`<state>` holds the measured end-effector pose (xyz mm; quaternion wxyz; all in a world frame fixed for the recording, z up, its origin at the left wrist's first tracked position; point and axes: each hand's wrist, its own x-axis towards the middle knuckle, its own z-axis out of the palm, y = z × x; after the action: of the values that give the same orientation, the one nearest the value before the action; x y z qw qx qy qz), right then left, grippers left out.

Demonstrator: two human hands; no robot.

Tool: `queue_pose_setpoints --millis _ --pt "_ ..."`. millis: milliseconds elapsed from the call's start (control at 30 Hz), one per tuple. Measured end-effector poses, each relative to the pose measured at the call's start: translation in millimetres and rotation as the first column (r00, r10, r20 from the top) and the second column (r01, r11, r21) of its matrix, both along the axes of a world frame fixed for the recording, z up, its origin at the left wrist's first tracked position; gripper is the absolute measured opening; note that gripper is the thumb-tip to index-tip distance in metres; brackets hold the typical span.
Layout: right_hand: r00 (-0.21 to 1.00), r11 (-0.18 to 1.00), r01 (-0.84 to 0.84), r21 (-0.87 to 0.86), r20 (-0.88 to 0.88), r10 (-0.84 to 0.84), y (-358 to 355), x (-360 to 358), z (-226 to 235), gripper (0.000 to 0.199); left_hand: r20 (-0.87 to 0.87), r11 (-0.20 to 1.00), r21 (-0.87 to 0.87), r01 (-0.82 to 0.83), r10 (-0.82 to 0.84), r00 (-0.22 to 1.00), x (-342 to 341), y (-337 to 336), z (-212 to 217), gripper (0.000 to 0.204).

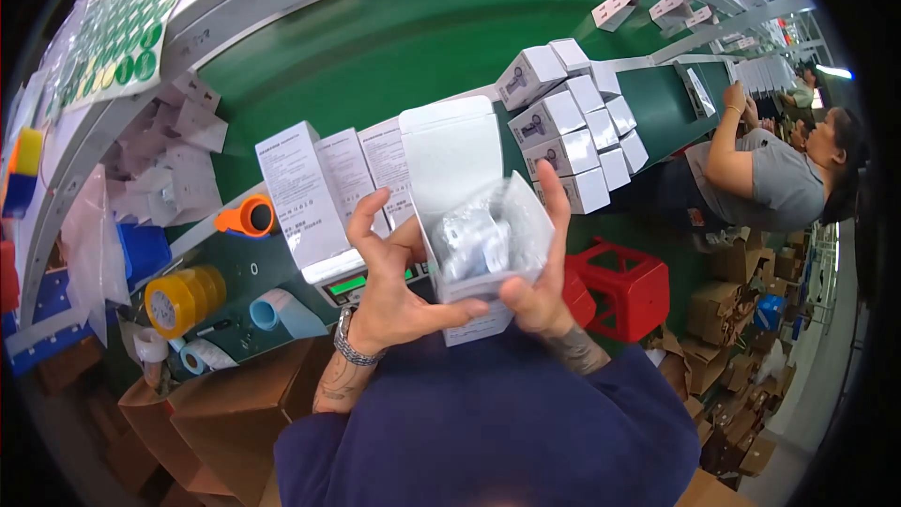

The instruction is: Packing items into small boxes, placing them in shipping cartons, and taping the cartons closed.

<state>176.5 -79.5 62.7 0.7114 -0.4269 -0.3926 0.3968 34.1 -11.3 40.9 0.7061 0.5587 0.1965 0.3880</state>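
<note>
Between my two hands is a small white carton, its lid standing up at the back. Inside lies a clear plastic-wrapped item; its kind is hard to make out through the shiny wrap. My left hand grips the carton's left side, thumb stretched along the lower front. On the other side, my right hand presses its thumb to the front corner, a finger raised along the right wall. Close to my left hand, several printed white boxes stand on a scale with a lit green display.
A stack of white boxes stands to the right on the bench, beside a green conveyor belt. Yellow tape rolls, an orange tape holder and label rolls lie left. A red stool and a co-worker are at right.
</note>
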Motion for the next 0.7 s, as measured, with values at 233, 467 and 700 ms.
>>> queue_pose_setpoints --millis 233,467,700 --pt "0.988 0.966 -0.155 -0.205 -0.027 0.152 -18 -11 -36 0.054 -0.229 0.996 -0.034 0.078 -0.083 0.97 -42 -10 -41 0.095" --pt "0.984 0.992 -0.116 0.053 -0.133 0.122 8 -22 -60 0.021 -0.091 0.903 0.41 -0.124 0.176 0.98 -33 2 -29 0.054" --pt "0.973 0.975 -0.219 -0.017 -0.078 0.217 13 -20 -54 0.02 0.078 0.97 0.024 -0.24 0.238 0.968 -25 -16 -17 0.03"
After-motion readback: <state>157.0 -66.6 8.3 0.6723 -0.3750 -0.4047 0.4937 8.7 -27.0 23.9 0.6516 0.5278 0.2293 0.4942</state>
